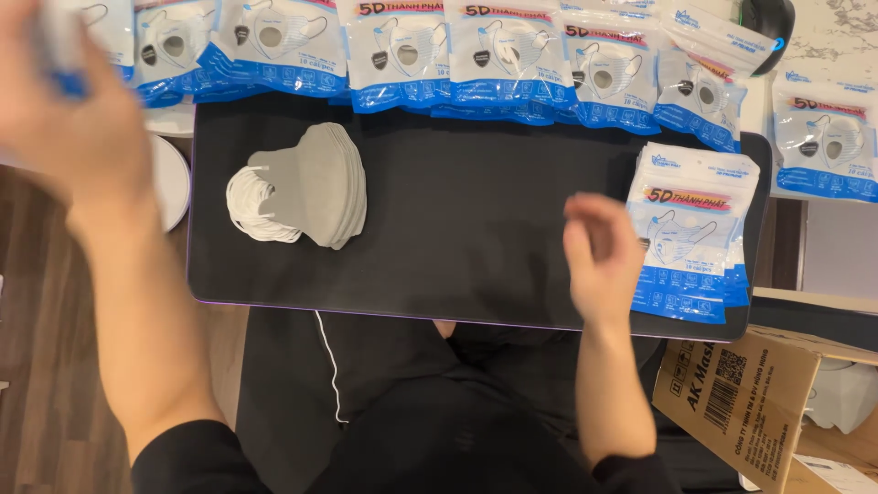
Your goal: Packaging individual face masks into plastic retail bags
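We see the left hand (69,119) raised at the top left, blurred, fingers closed on a white-and-blue packet (57,46). The right hand (599,261) hovers over the black bench (476,210), fingers loosely apart and holding nothing, just beside a stack of blue-and-white mask packets (697,233). A stack of grey masks (315,186) with white loops lies mid-left.

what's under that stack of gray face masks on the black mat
White ear loops stick out from beneath the gray face masks, which lie on the black mat. Anything else under the stack is covered.
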